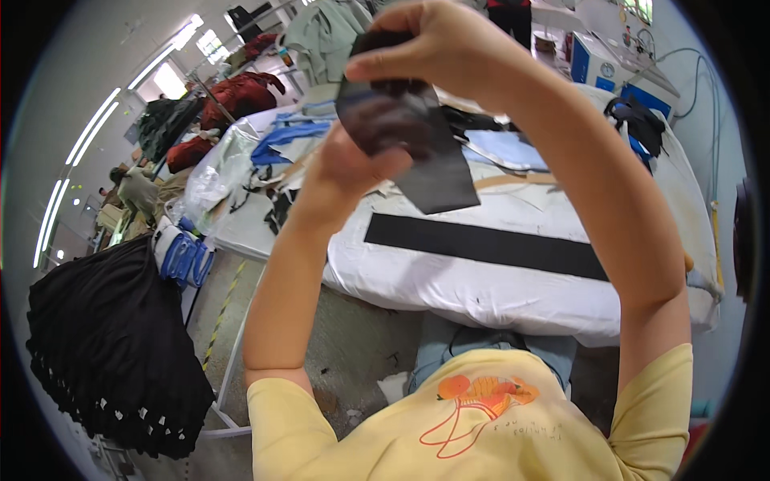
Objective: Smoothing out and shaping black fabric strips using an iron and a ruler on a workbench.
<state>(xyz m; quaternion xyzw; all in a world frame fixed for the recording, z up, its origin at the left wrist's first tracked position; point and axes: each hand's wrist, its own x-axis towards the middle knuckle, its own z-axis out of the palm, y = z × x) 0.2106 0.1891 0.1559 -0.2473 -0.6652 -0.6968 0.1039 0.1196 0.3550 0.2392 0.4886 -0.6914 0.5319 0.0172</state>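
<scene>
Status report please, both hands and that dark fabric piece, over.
Left hand and right hand both gripping the dark fabric piece, held up above the white padded table. Long black strip lies flat below. Nothing blocking.

Both my arms raised, bare forearms coming up from lower edge, short yellow sleeves at shoulders. Left hand (pixel 346 164) lower, wrist bent back, palm facing away, fingers curled closed in grip. Right hand (pixel 437 44) higher, above left, forearm angled up and leftward, thumb and fingers pinched shut. My hands close together, nearly touching.
</scene>
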